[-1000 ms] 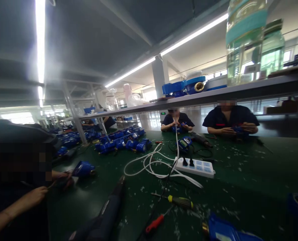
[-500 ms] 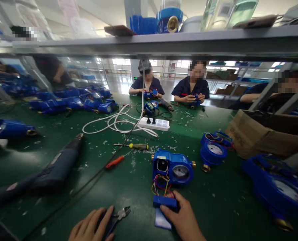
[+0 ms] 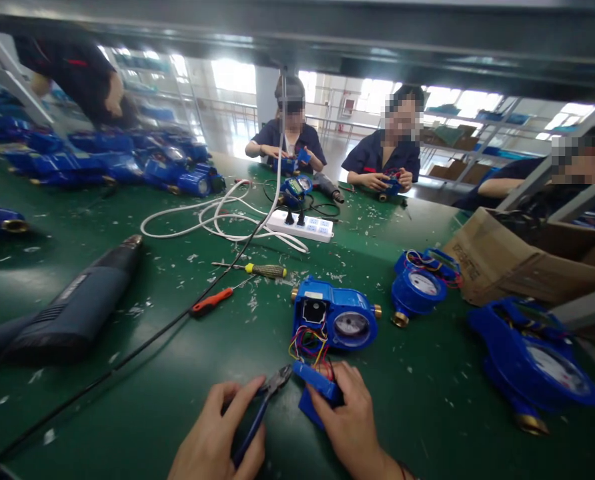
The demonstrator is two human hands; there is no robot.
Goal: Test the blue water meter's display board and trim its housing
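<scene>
Got a meter (image 3: 333, 313) at 12 o'clock on the surface (image 3: 417, 420), power strip (image 3: 313, 227) behind, heat gun (image 3: 80, 303) at 10, box (image 3: 497, 261) at 2.

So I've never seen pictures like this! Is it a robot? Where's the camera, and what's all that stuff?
No robot here, just a person working with two bare hands. The camera is worn on that person's head, looking forward and down, so you see almost what they see.

The left hand holds pliers with dark blue handles. The right hand holds a small blue part. Thin coloured wires run from it to a blue meter with a round dial.

On the green table you can also spot two screwdrivers, a white power strip, a big grey tool and more blue meters. Other people are across the table.
</scene>
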